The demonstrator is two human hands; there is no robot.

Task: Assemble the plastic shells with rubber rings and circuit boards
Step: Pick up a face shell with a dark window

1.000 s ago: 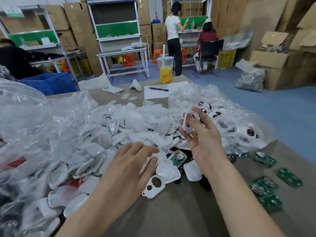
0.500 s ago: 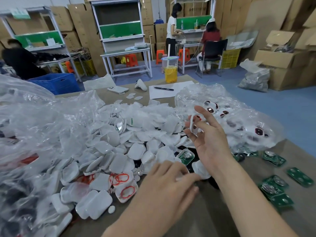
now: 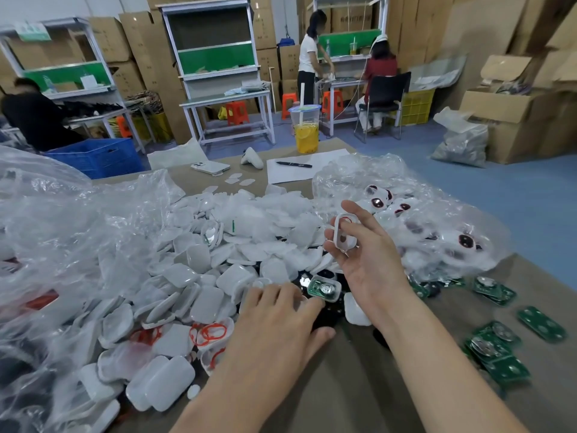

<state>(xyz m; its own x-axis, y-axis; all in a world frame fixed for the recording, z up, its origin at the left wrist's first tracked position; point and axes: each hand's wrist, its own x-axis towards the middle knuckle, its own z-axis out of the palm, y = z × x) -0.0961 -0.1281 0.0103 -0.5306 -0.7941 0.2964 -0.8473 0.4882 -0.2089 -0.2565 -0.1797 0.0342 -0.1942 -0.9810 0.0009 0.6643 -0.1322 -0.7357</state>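
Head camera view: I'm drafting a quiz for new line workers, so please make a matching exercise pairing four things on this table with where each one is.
Things
1. white plastic shell frame with openings
2. red rubber rings
3. loose green circuit boards
4. black pen

Places
A. on the white paper sheet
B. on the bare brown table, at the right
C. pinched in the right hand
D. among the heaped white shells, by the left hand

Pairs: 1-C, 2-D, 3-B, 4-A
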